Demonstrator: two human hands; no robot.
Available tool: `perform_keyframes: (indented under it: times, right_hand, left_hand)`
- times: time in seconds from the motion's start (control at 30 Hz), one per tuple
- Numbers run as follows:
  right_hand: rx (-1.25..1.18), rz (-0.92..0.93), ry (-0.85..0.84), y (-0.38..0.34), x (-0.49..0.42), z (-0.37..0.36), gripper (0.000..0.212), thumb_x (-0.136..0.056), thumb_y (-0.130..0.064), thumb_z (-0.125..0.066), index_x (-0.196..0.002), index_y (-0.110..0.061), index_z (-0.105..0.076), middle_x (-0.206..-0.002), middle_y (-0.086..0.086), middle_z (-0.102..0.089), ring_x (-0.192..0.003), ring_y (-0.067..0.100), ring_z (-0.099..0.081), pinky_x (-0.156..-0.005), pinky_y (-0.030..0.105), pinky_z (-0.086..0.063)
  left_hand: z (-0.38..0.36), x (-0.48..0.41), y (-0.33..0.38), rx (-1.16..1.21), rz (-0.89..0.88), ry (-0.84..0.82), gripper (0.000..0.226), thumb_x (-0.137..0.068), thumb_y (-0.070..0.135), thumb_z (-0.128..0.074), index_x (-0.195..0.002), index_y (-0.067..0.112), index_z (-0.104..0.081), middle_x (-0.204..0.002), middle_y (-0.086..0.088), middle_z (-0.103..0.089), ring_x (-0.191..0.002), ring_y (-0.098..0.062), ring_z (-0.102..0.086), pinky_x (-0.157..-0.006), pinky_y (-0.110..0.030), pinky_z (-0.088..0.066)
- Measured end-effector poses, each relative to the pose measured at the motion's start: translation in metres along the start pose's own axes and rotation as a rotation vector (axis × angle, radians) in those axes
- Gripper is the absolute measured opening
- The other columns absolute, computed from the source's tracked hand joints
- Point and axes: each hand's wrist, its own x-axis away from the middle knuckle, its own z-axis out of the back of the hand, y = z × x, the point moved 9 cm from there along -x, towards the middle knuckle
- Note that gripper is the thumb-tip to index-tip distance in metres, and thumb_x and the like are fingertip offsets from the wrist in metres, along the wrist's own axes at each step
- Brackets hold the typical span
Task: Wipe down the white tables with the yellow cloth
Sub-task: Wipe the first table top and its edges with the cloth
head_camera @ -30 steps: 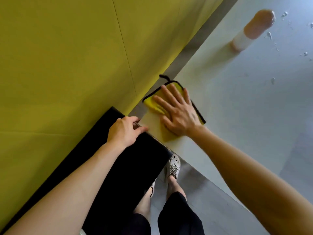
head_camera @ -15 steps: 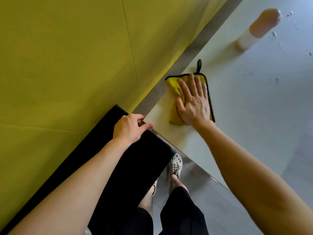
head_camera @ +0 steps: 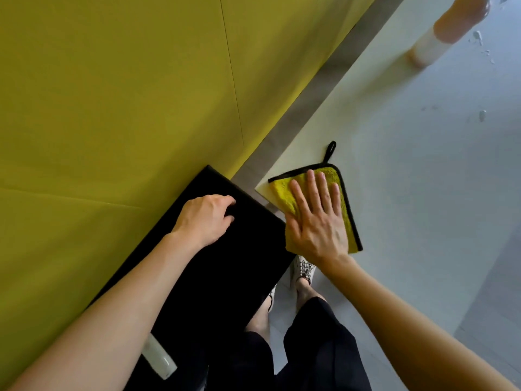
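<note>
The right hand [head_camera: 315, 221] is lying flat, fingers straight and spread, pressing the yellow cloth [head_camera: 283, 190] down onto the near left corner of the white table [head_camera: 408, 179], right at the edge beside the black cushion [head_camera: 225, 272]. Nothing is being pinched there: the palm alone is pinning the cloth. The left hand [head_camera: 204, 218] is resting on that cushion with its fingers curled under, and from this angle I cannot tell whether they are hooking anything or just bracing. The cloth is looking plush and folded, black-trimmed, with its little loop [head_camera: 330, 149] pointing toward the far side. I'm judging it light, soft and limp, so it is likely to bunch or roll under a push unless the palm is bearing on its middle with the fingers fanned wide. For lifting it, the trimmed edge or the loop is offering the firmest hold. Water drops [head_camera: 482, 115] are sitting on the far right of the tabletop, near a pale bottle [head_camera: 448, 26], so that stretch is looking unwiped as yet.
</note>
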Motion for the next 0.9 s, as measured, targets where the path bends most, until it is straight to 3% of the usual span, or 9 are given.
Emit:
perform_keyframes:
  times: [0.17,0.3,0.43,0.5,0.6,0.67,0.73,0.8,0.9]
  right_hand:
    - [-0.04,0.022,0.004,-0.078,-0.076,-0.007,0.075,-0.113,-0.065,-0.018,-0.175,-0.025,-0.01,-0.181,0.016,0.007,-0.167,0.035,0.015,-0.134,0.061,0.002]
    - [-0.032,0.076,0.075,-0.023,-0.014,-0.006,0.071,-0.114,-0.061,-0.029,-0.175,-0.028,-0.015,-0.182,0.012,-0.001,-0.169,0.033,0.005,-0.135,0.06,-0.009]
    - [0.001,-0.124,0.026,0.042,0.067,-0.014,0.078,-0.112,-0.061,-0.031,-0.175,-0.019,-0.009,-0.181,0.019,0.006,-0.168,0.039,0.006,-0.132,0.065,-0.014]
    - [-0.038,-0.224,0.009,0.015,0.037,-0.021,0.082,-0.113,-0.061,-0.028,-0.174,-0.012,-0.004,-0.179,0.025,0.012,-0.167,0.042,0.012,-0.133,0.064,-0.008]
    - [-0.085,-0.151,0.037,-0.056,-0.043,-0.021,0.085,-0.113,-0.063,-0.027,-0.173,-0.008,-0.002,-0.178,0.026,0.013,-0.166,0.04,0.015,-0.134,0.06,-0.002]
    - [-0.092,-0.093,0.048,-0.065,-0.065,-0.02,0.082,-0.113,-0.064,-0.024,-0.174,-0.013,-0.003,-0.179,0.022,0.012,-0.167,0.036,0.015,-0.135,0.058,0.0]
    - [-0.067,-0.041,0.065,-0.039,-0.037,-0.016,0.079,-0.113,-0.065,-0.027,-0.175,-0.02,-0.005,-0.181,0.017,0.009,-0.168,0.032,0.013,-0.136,0.055,0.0]
    - [-0.064,-0.042,0.063,0.009,0.023,-0.013,0.081,-0.112,-0.067,-0.036,-0.175,-0.023,-0.01,-0.182,0.013,0.004,-0.169,0.03,0.008,-0.136,0.056,-0.005]
    - [-0.037,-0.118,0.076,0.107,0.113,-0.004,0.092,-0.102,-0.074,-0.053,-0.171,-0.019,-0.031,-0.181,0.014,-0.014,-0.169,0.033,-0.009,-0.132,0.064,-0.018]
  left_hand:
    - [0.017,0.007,-0.005,-0.084,0.006,0.104,0.042,-0.104,0.037,-0.066,-0.144,0.025,-0.062,-0.131,-0.001,-0.073,-0.115,-0.03,-0.072,-0.085,-0.045,-0.059]
    - [0.024,-0.005,0.008,-0.11,-0.029,0.146,0.042,-0.105,0.035,-0.064,-0.145,0.022,-0.06,-0.129,-0.004,-0.072,-0.111,-0.032,-0.072,-0.081,-0.044,-0.056]
    - [0.024,-0.01,0.031,-0.115,-0.092,0.164,0.044,-0.107,0.033,-0.063,-0.149,0.02,-0.057,-0.132,-0.004,-0.071,-0.114,-0.03,-0.071,-0.083,-0.046,-0.059]
    - [0.025,-0.01,0.034,-0.131,-0.098,0.165,0.046,-0.106,0.032,-0.065,-0.149,0.019,-0.057,-0.132,-0.004,-0.07,-0.115,-0.03,-0.07,-0.083,-0.047,-0.06]
    - [0.03,-0.01,0.034,-0.159,-0.093,0.203,0.047,-0.101,0.029,-0.07,-0.145,0.015,-0.06,-0.129,-0.008,-0.07,-0.115,-0.034,-0.069,-0.083,-0.048,-0.058]
    - [0.033,-0.011,0.04,-0.194,-0.121,0.245,0.043,-0.098,0.027,-0.073,-0.138,0.012,-0.064,-0.125,-0.01,-0.07,-0.111,-0.036,-0.069,-0.082,-0.049,-0.059]
    - [0.034,-0.014,0.054,-0.237,-0.175,0.277,0.042,-0.096,0.026,-0.075,-0.134,0.01,-0.065,-0.127,-0.011,-0.069,-0.112,-0.035,-0.067,-0.086,-0.051,-0.059]
    - [0.031,-0.019,0.075,-0.261,-0.253,0.297,0.052,-0.093,0.029,-0.078,-0.138,0.009,-0.063,-0.14,-0.014,-0.065,-0.125,-0.036,-0.064,-0.099,-0.053,-0.056]
    - [0.015,-0.02,0.11,-0.269,-0.422,0.272,0.065,-0.089,0.032,-0.084,-0.146,0.009,-0.062,-0.157,-0.017,-0.057,-0.145,-0.036,-0.053,-0.117,-0.053,-0.049]
